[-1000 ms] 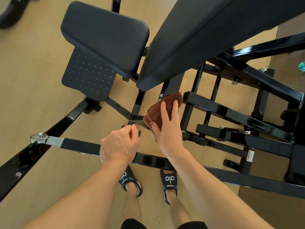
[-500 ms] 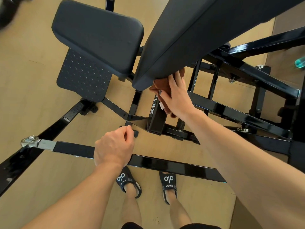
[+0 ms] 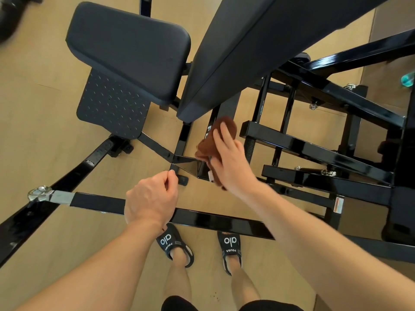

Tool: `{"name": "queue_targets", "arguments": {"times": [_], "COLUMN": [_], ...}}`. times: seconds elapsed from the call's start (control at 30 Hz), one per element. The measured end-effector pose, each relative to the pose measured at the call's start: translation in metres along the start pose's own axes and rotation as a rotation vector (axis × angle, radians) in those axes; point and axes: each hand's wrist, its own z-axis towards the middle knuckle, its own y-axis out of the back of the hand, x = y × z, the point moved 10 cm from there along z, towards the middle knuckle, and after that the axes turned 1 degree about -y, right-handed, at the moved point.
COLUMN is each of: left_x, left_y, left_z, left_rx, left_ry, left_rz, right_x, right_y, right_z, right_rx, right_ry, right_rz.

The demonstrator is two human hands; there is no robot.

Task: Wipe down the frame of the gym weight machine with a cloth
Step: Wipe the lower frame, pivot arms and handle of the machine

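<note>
A black steel weight machine frame (image 3: 314, 149) fills the middle and right of the view. My right hand (image 3: 231, 162) presses a brown cloth (image 3: 213, 140) flat against the lettered upright post just below the long back pad (image 3: 258, 41); the fingers lie fairly straight over the cloth. My left hand (image 3: 150, 200) hangs above the low front crossbar (image 3: 213, 221) with its fingers loosely curled, thumb against forefinger, and I see nothing in it.
A dark seat pad (image 3: 125, 48) and a dimpled footplate (image 3: 110, 108) stand at the upper left. A chrome-tipped bar (image 3: 45, 196) juts left. My sandalled feet (image 3: 202, 245) stand on the wooden floor just behind the crossbar. A teal bottle (image 3: 407, 79) lies far right.
My right hand slid the cloth up the post to the underside of the back pad, then back down to the post's lower part. My left hand stayed over the crossbar.
</note>
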Motion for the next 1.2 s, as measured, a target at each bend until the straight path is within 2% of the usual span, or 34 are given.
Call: {"name": "queue_targets", "arguments": {"times": [0.17,0.33,0.57,0.73,0.87,0.97,1.1,1.2], "left_x": [0.001,0.000,0.000,0.002,-0.001,-0.002,0.002,0.002], "left_y": [-0.001,-0.002,0.001,-0.001,0.001,0.001,-0.001,0.000], "left_z": [0.000,0.002,0.002,0.002,0.001,0.001,0.002,0.002], "left_rx": [0.004,0.008,0.002,0.018,0.020,0.021,0.025,0.008], "left_ry": [0.000,-0.001,0.002,0.016,0.005,-0.005,-0.003,-0.003], "left_rz": [0.000,-0.018,-0.006,0.006,0.000,-0.007,-0.003,0.007], "right_x": [-0.014,-0.006,0.003,0.029,0.040,0.051,0.062,0.061], "right_y": [0.045,0.040,-0.032,-0.019,-0.003,-0.006,-0.060,-0.071], "right_z": [0.077,0.061,-0.037,-0.010,0.058,0.065,0.003,-0.007], "right_rx": [-0.073,-0.117,0.104,0.140,0.101,0.060,0.244,0.295], "right_ry": [-0.015,0.001,0.260,0.553,0.445,0.379,0.570,0.703], "right_rz": [0.049,-0.090,-0.417,-0.672,-0.776,-0.820,-0.756,-0.806]}}
